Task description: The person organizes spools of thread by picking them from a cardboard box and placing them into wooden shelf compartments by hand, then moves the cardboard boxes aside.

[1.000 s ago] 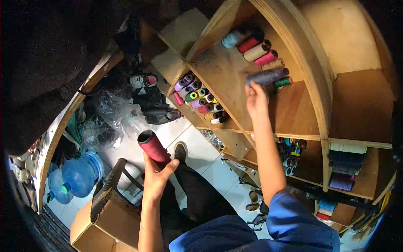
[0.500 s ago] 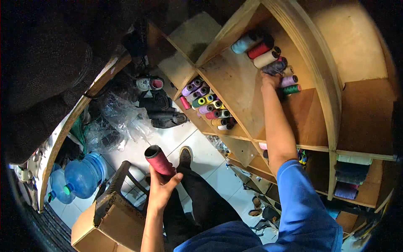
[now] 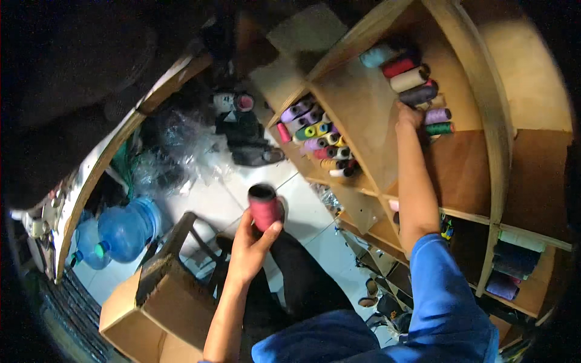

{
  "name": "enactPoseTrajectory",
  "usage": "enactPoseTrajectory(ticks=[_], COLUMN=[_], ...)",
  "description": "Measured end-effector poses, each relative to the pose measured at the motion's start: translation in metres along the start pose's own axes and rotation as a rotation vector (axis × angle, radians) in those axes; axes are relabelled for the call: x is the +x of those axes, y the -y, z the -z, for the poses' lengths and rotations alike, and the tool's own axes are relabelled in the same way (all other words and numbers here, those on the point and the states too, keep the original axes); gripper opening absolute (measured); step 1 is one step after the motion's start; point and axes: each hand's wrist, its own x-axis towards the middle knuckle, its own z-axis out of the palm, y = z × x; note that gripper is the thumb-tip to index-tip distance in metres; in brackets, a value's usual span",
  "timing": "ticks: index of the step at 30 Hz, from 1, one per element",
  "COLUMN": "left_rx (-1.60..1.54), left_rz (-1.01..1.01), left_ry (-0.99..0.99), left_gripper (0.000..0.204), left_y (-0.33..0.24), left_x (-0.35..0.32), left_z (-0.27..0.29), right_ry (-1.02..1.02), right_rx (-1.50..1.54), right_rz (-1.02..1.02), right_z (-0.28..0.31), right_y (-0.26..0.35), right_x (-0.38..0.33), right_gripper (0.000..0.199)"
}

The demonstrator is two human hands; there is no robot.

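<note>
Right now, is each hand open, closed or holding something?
Left hand: closed around a pinkish-red thread spool.
Right hand: by the dark spool; grip cannot be told.

The pink spool (image 3: 265,216) looks wound with matt thread, the shelf (image 3: 357,118) is smooth wood, the box (image 3: 175,287) matt cardboard, the jugs (image 3: 126,233) glossy plastic, the sleeve (image 3: 445,275) matt cloth, the floor (image 3: 310,209) shiny tile.

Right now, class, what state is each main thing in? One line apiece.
Left hand, closed around the pink spool
Pink spool, held, hollow end upward
Right hand, at dark grey spool, grip unclear
Dark grey spool, on its side
Green spool, on its side
Blue jugs, capped
Clear plastic, crumpled
</note>
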Motion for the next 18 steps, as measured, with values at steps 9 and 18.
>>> enactPoseTrajectory(ticks=[9, 18], left_rx=[-0.273, -0.298], left_rz=[-0.081, -0.073], left_ry=[0.101, 0.144], left_gripper=[0.042, 0.057], left_y=[-0.010, -0.024], left_x=[0.013, 0.004], left_z=[-0.026, -0.036], right_ry=[1.564, 1.309], right_rx=[0.295, 0.696], right_rz=[-0.407, -0.608], right_z=[0.131, 0.150], right_y=[0.090, 0.100], right_x=[-0.267, -0.279], right_gripper=[0.048, 0.041])
